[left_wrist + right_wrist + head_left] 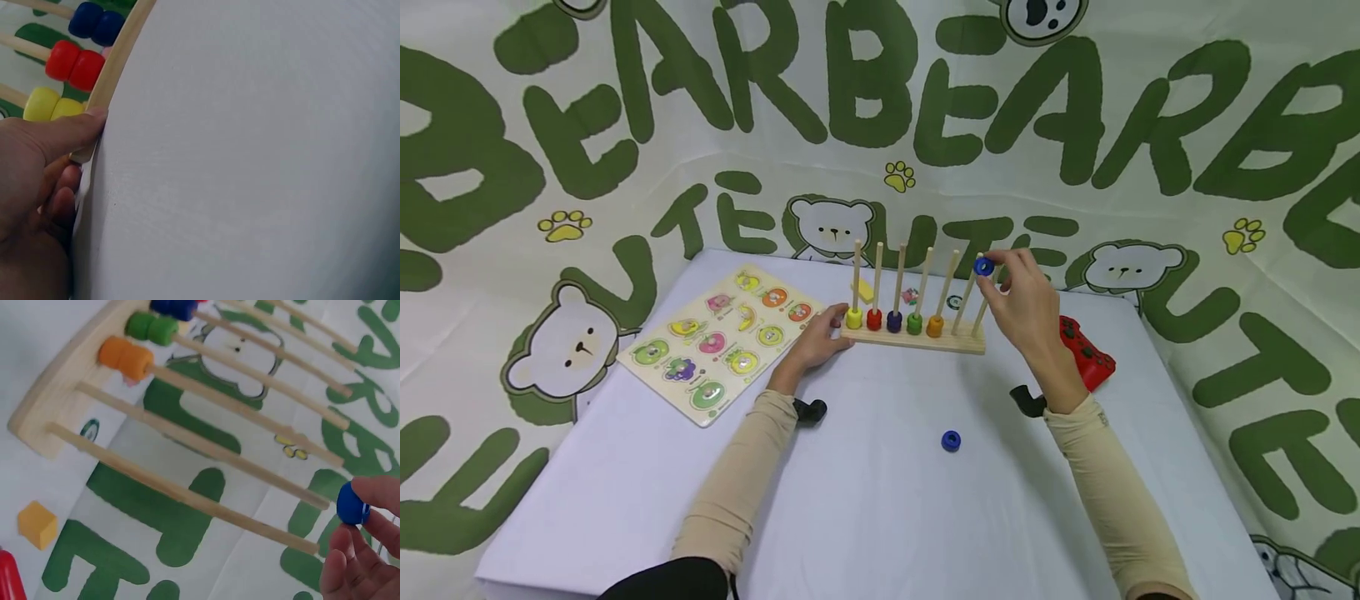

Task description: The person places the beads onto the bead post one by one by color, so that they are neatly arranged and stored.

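Note:
A wooden peg stand (917,340) has a row of upright rods, with yellow, red, dark blue, green and orange beads at the foot of the left ones. The two rightmost rods are bare. My left hand (816,342) grips the left end of the base, its thumb (69,132) on the front edge beside the yellow beads (42,104). Between thumb and fingers, my right hand (1028,304) pinches a blue bead (350,504) close to the tips of the bare rods. Another blue bead (951,448) lies on the table in front of the stand.
Left of the stand lies a fruit picture board (700,342). A red game controller (1086,354) is beside my right forearm. Behind the stand are a yellow piece (863,291) and other small items. In the right wrist view, a yellow block (37,524) sits near the stand's end.

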`<action>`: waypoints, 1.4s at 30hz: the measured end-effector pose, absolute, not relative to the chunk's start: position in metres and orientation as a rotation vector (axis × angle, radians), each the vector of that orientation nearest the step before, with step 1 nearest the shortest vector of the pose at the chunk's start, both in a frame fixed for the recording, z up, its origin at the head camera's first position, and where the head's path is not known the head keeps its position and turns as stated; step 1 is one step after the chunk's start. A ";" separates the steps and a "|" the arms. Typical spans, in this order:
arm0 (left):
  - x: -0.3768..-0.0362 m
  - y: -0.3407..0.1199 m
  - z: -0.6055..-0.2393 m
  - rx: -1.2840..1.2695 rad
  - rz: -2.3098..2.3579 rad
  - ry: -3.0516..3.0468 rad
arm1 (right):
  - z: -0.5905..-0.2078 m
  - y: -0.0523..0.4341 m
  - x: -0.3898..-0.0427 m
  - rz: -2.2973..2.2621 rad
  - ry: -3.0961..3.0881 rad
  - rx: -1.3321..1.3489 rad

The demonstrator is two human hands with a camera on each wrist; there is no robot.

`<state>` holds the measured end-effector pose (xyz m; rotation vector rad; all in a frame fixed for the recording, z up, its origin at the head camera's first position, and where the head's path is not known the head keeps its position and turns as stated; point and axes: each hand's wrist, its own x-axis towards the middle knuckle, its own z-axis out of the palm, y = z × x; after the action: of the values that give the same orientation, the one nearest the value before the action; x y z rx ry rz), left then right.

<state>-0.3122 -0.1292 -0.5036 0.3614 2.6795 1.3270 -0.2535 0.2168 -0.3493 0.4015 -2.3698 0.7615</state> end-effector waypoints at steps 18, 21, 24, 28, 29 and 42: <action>-0.311 -0.132 -0.504 0.367 1.311 2.689 | -0.347 0.207 -0.276 0.734 -2.471 0.287; -0.311 -0.132 -0.504 0.358 1.314 2.681 | -0.348 0.207 -0.276 0.720 -2.514 0.268; -0.310 -0.131 -0.504 0.361 1.317 2.674 | -0.348 0.207 -0.276 0.712 -2.535 0.256; -0.310 -0.130 -0.503 0.352 1.315 2.678 | -0.349 0.208 -0.276 0.715 -2.522 0.264; -0.310 -0.129 -0.504 0.348 1.316 2.678 | -0.349 0.209 -0.274 0.716 -2.513 0.271; -0.313 -0.131 -0.507 0.364 1.329 2.678 | -0.395 0.219 -0.198 0.740 -2.971 0.652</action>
<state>-0.3127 -0.1306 -0.5069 0.3644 2.6777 1.3289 -0.1979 0.2191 -0.3948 0.6522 -2.9706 0.7400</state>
